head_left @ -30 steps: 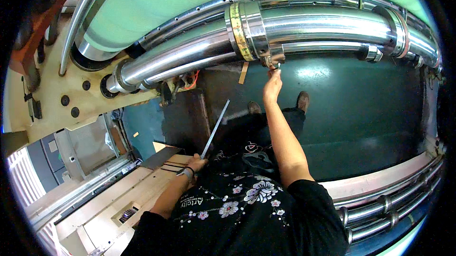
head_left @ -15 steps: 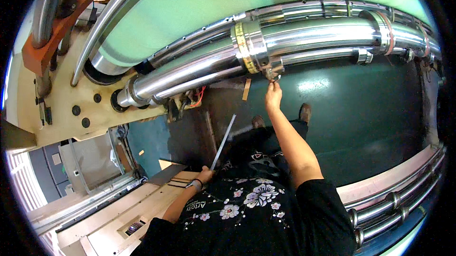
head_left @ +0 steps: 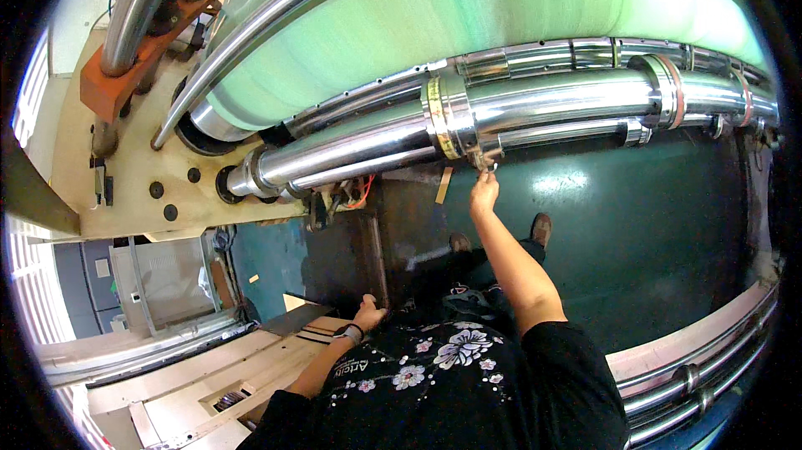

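My right hand (head_left: 484, 193) reaches up to the machine. Its fingers are closed on a small metal fitting (head_left: 488, 162) under the shiny collar (head_left: 455, 116), which carries a yellow marked ring (head_left: 436, 116). This collar sits around a long polished steel roller (head_left: 351, 142). Low on the left, near my waist, my left hand (head_left: 368, 314) is closed with its fingers curled, a band on the wrist. What it holds, if anything, cannot be made out; the thin metal strip seen earlier does not show clearly now.
A large roll covered in pale green material (head_left: 434, 40) lies behind the rollers. At left stands a cream machine side frame (head_left: 125, 174) with an orange-brown block (head_left: 125, 86). A cream bench-like cover (head_left: 180, 391) is beside my left arm, and steel rails (head_left: 693, 391) run at lower right.
The view has shifted, so the machine sits lower and slightly right. My right hand stays at the fitting. The long pale strip rising from my left hand is no longer plainly visible.
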The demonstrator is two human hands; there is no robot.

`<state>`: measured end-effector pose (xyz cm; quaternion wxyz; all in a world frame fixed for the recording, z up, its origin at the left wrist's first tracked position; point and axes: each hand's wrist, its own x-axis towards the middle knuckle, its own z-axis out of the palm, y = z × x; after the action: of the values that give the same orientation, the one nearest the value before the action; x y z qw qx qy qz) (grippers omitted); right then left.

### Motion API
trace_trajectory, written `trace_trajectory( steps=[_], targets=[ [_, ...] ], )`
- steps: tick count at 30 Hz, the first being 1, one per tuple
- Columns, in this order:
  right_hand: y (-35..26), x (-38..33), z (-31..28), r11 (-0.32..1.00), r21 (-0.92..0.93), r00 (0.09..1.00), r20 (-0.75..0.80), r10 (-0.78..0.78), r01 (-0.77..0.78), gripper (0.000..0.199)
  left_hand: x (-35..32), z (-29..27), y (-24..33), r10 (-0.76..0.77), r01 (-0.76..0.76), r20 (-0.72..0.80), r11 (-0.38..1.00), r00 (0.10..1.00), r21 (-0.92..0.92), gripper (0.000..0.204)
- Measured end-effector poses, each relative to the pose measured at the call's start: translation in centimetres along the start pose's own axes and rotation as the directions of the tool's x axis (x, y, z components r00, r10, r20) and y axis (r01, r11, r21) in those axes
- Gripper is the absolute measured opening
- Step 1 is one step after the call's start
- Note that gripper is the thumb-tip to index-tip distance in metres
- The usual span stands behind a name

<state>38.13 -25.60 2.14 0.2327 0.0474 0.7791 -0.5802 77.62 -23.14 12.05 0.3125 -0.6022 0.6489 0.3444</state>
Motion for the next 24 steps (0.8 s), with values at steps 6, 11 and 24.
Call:
trace_trajectory(
  steps=[6, 11, 24],
  targets=[
    [-1.2, 0.7, -2.3, 0.976, -0.206, 0.984, 0.174, -0.04, 0.076, 0.032, 0.1, -3.1, 7.5, 0.328, -0.323, -0.038, 0.893, 0.944, -0.314, 0.032],
    [-1.6, 1.0, -4.4, 0.901, -0.349, 0.938, 0.315, -0.147, 0.258, 0.028, -0.3, -10.5, 18.6, 0.563, -0.515, -0.086, 0.67, 0.822, -0.535, 0.03],
    [-0.1, -0.3, -13.7, 0.931, -0.167, 0.779, 0.606, -0.163, 0.324, 0.024, -5.8, -22.5, 39.0, 0.875, -0.598, -0.249, 0.469, 0.416, 0.649, 0.108]
  ],
)
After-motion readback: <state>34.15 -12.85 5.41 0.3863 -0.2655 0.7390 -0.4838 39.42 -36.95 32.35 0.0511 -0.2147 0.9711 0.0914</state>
